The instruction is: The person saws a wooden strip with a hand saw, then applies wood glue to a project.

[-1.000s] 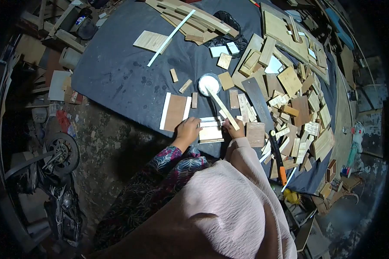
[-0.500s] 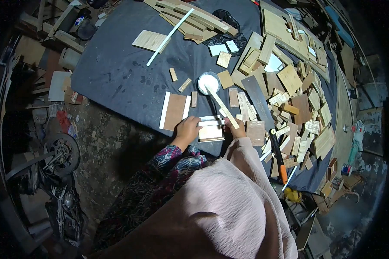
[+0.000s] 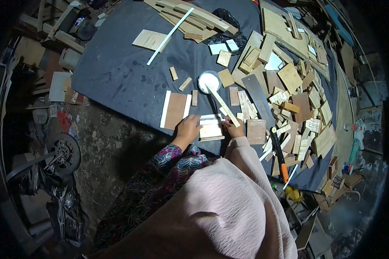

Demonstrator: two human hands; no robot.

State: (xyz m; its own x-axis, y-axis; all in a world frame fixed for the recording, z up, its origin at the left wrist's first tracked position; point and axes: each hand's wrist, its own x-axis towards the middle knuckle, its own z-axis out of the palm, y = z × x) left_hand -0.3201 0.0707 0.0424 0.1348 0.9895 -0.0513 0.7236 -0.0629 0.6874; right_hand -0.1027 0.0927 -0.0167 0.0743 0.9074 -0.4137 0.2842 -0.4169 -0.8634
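Note:
A small wooden assembly of pale boards, with strips across its far part, lies at the table's front edge between my hands. My left hand has its fingers closed on the left side of it. At the right side, my right hand is closed on its edge, fingertips partly hidden. Just beyond stands a tub of white glue, a flat wooden stick leaning out of it toward my right hand. Left of my left hand lies a brown panel with white strips along two sides.
Wood offcuts are heaped on the right of the dark cloth-covered table. A hand saw with an orange and black handle lies near the right front. Longer boards and a black plastic bag sit at the back.
Both hands keep to the two sides of the wooden assembly, with only slight finger movement. The view has shifted very slightly.

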